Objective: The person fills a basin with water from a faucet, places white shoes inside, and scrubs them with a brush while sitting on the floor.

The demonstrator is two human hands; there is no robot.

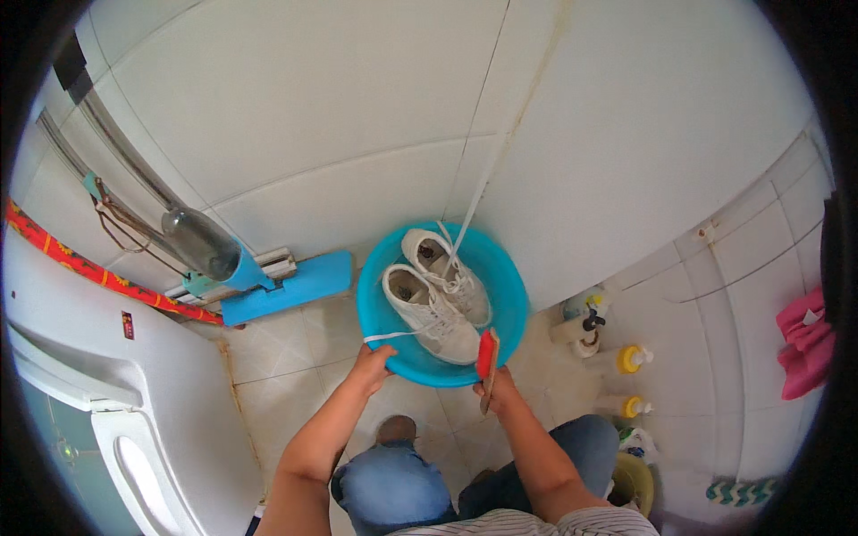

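A round blue plastic basin (514, 295) stands before me, holding a pair of off-white lace-up shoes, the front shoe (429, 315) lying beside the rear shoe (462, 281). Their laces are loose, and one lace end hangs over the basin's left rim. My left hand (372, 368) grips the front left of the rim. At the front right, my right hand (495, 390) holds a scrub brush (488, 365) with red bristles and a wooden back, against the rim. The fingers of my right hand are partly hidden under the basin.
A blue flat broom head (288, 285) and long poles lean at the left wall, near a white appliance (194, 395). Pump bottles (629, 360) line the right wall. A yellow-green bucket (633, 479) stands by my right knee. Tiled wall rises behind the basin.
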